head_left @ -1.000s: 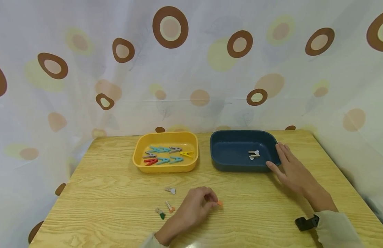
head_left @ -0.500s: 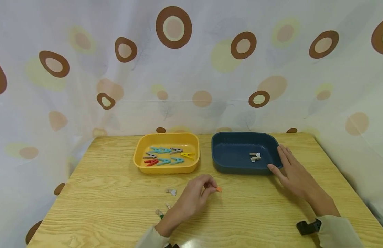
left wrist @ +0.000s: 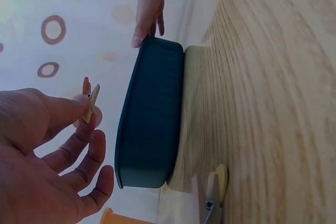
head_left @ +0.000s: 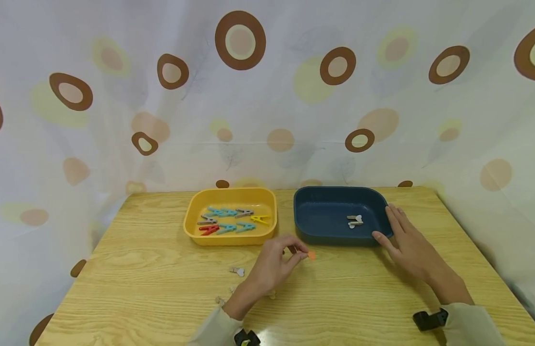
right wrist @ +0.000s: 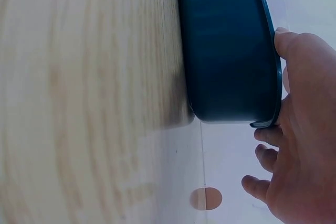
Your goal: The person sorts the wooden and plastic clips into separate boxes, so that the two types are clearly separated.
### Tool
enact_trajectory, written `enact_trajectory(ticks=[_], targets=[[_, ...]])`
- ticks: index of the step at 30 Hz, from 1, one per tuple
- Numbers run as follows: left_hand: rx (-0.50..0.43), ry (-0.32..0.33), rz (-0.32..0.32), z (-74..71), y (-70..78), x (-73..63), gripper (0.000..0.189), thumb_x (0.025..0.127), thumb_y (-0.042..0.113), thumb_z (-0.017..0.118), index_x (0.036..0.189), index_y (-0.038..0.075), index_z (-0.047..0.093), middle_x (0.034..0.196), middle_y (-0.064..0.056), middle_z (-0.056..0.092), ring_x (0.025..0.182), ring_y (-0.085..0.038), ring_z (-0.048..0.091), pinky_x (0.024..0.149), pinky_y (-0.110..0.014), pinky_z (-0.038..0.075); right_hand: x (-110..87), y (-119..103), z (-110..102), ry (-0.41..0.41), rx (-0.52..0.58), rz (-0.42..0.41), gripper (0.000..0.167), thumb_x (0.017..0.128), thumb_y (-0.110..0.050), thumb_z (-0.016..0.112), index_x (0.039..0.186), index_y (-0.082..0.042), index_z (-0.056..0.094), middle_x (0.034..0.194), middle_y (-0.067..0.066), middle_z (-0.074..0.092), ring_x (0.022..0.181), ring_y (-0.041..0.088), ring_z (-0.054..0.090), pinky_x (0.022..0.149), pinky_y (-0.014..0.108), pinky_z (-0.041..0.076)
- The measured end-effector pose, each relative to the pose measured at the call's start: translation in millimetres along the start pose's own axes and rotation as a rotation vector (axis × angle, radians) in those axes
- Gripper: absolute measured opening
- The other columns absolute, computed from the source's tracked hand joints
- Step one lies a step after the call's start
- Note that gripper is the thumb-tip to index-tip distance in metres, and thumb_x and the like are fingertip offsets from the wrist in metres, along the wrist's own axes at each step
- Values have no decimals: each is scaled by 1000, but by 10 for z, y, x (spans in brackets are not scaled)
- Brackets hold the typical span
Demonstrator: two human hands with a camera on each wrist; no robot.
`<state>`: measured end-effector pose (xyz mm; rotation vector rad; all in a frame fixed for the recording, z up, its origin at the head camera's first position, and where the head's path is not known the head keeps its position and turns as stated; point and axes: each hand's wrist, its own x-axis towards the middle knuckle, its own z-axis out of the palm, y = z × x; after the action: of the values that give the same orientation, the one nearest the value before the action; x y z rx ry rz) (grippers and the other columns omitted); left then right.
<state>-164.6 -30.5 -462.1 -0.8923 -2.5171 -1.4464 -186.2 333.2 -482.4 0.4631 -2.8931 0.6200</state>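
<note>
Between thumb and fingertips my left hand point(head_left: 271, 265) pinches a small wooden clothespin point(left wrist: 90, 100). Its orange end point(head_left: 312, 255) sticks out to the right, just in front of the dark blue tray point(head_left: 332, 239). My right hand point(head_left: 412, 247) rests at the tray's front right corner, thumb at the rim point(right wrist: 280, 77) and the other fingers largely straight along the right side. Two small clothespins point(head_left: 354, 221) with white heart ends lie inside this tray. On the table, a clothespin with a pale heart point(head_left: 237, 271) lies left of my left hand.
A yellow tray point(head_left: 230, 239) with several plastic clothespins, turquoise, grey, red and yellow, stands left of the blue one. More wooden clothespins point(head_left: 220, 301) lie partly hidden by my left forearm; one has a yellow end point(left wrist: 222, 179). A patterned curtain point(head_left: 280, 96) hangs behind the table.
My left hand has moved forward over the table toward the blue tray, carrying the orange-ended clothespin. The right hand stays at the tray's corner.
</note>
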Motion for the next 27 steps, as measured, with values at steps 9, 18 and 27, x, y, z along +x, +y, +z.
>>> enact_trajectory(ticks=[9,18,27], targets=[[28,16,33,53,-59,110,4,95,11,75,97,13,78,98,2,73,88,-10,63,78,-37,57,-24,-1,9,1,0,-1,84,108,-42,51,164,0,6,170,22,4,155,44,4,119,65,12],[22,77,24,121,-79,290,4,96,14,75,94,16,78,93,4,73,82,-7,62,71,-28,54,-23,-2,-8,-1,-5,-2,84,108,-42,51,164,-1,5,171,20,3,156,41,1,119,65,13],[3,123,-14,155,-47,494,6,96,14,74,99,12,79,92,3,74,76,-9,63,63,-18,50,-6,0,5,4,-16,-5,84,108,-43,52,164,0,6,170,23,6,156,41,2,119,66,14]])
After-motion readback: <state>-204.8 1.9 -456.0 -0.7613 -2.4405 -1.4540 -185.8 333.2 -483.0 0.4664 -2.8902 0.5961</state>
